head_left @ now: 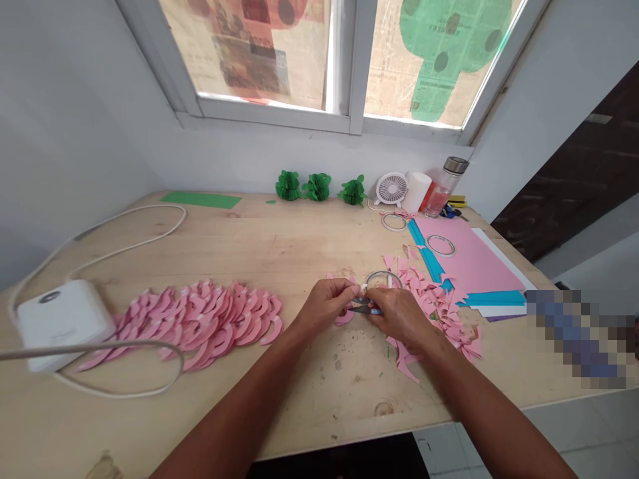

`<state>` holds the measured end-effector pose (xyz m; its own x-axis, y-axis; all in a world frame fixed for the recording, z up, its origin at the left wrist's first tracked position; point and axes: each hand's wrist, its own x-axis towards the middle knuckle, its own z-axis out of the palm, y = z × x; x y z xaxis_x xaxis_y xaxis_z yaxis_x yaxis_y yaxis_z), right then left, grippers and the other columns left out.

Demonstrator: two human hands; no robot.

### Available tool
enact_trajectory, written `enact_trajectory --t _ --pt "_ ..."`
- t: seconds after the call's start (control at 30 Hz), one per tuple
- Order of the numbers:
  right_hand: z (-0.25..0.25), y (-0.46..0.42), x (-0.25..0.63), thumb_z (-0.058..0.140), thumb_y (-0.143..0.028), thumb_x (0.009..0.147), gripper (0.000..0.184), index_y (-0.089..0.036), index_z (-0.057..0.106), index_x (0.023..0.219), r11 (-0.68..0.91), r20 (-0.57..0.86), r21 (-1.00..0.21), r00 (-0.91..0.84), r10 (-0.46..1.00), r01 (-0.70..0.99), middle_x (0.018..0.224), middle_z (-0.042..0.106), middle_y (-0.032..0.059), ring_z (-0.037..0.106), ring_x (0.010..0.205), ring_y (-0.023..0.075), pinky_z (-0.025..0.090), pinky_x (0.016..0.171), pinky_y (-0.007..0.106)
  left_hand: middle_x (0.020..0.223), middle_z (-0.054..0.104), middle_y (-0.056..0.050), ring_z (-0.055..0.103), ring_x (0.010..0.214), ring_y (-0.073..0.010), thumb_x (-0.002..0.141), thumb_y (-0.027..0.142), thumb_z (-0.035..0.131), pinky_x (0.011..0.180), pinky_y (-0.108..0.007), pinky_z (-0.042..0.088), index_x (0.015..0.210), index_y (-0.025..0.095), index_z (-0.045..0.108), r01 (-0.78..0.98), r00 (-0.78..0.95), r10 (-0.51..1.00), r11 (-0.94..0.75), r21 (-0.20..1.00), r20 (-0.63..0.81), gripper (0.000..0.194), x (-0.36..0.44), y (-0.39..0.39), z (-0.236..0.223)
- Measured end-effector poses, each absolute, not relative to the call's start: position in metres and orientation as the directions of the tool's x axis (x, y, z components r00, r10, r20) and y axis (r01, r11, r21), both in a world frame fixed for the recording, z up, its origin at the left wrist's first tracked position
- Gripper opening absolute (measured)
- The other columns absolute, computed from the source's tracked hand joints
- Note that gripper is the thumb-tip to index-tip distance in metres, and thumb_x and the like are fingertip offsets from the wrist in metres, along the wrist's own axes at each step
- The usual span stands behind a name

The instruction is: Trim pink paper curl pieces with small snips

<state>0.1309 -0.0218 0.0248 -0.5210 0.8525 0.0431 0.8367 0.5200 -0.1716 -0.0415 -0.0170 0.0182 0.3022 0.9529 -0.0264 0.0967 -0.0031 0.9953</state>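
My bare forearms are reaching forward | left hand pinching a small white scrap, right hand gripping dark-bladed scissors | likely taping; next move needing steady fingers

Small craft workspace by a window: wooden table, paper sheets, pink scraps.

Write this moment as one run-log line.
left hand: at small white piece | right hand: holding scissors | left: curved pink pieces | right: pink scraps | back: green ornaments
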Motion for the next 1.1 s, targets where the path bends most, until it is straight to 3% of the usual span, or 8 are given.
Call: enact_trajectory --t 0.23,0.63,0.8,0.9,1.0,1.1 --pt "0.024 -0.021 0.131 0.053 -0.022 0.080 0.008 -0.017 0.059 0.083 0.518 0.044 -0.146 -0.517 0.855 0.843 0.078 0.064 0.0031 0.057 0.069 0.0144 0.026 0.055 0.024 0.049 0.043 0.005 0.037 0.041 -0.0049 0.071 0.040 0.059 0.039 -0.017 0.030 0.064 0.013 0.058 0.066 0.343 0.939 -0.002 0.998 -0.020 0.028 -0.042 -0.015 0.013" --pt "0.023 -0.023 0.129 0.051 -0.025 0.080 0.009 -0.018 0.055 0.076 0.518 0.064 -0.150 -0.515 0.855 0.842 0.074 0.063 0.0027 0.055 0.065 0.0143 0.022 0.052 0.025 0.048 0.043 0.006 0.036 0.039 -0.0032 0.069 0.031 0.063 0.038 -0.015 0.028 0.065 0.012 0.057 0.032 0.320 0.948 -0.007 0.999 -0.003 0.020 -0.040 -0.013 0.005" --pt "0.023 -0.022 0.130 0.052 -0.023 0.079 0.007 -0.017 0.056 0.077 0.509 0.045 -0.165 -0.509 0.860 0.845 0.076 0.064 0.0031 0.056 0.067 0.0142 0.024 0.053 0.025 0.045 0.044 0.007 0.036 0.037 -0.0029 0.065 0.034 0.066 0.036 -0.016 0.029 0.062 0.012 0.057 -0.033 0.261 0.964 0.055 0.998 -0.044 0.023 -0.038 -0.014 0.008" --pt "0.023 -0.021 0.130 0.053 -0.021 0.078 0.007 -0.018 0.058 0.083 0.522 0.050 -0.176 -0.522 0.852 0.835 0.080 0.065 0.0023 0.057 0.069 0.0143 0.025 0.054 0.024 0.050 0.052 0.004 0.037 0.036 -0.0028 0.061 0.037 0.070 0.035 -0.016 0.028 0.061 0.012 0.058 -0.107 0.192 0.976 0.123 0.987 -0.101 0.027 -0.038 -0.013 0.011" --pt "0.025 -0.020 0.132 0.055 -0.021 0.077 0.007 -0.020 0.059 0.082 0.486 0.069 -0.156 -0.482 0.874 0.860 0.076 0.065 0.0016 0.057 0.069 0.0153 0.026 0.054 0.024 0.064 0.064 -0.004 0.046 0.043 -0.0057 0.055 0.040 0.073 0.037 -0.016 0.031 0.065 0.012 0.060 -0.177 0.089 0.982 0.182 0.967 -0.169 0.032 -0.042 -0.010 0.016" --pt "0.028 -0.018 0.138 0.055 -0.027 0.078 0.014 -0.022 0.061 0.090 0.390 0.141 -0.166 -0.370 0.918 0.906 0.081 0.066 0.0017 0.058 0.070 0.0162 0.028 0.054 0.024 0.066 0.066 -0.007 0.054 0.052 -0.0106 0.052 0.041 0.075 0.039 -0.017 0.032 0.065 0.012 0.061 -0.263 0.007 0.982 0.186 0.947 -0.191 0.035 -0.046 -0.008 0.018"
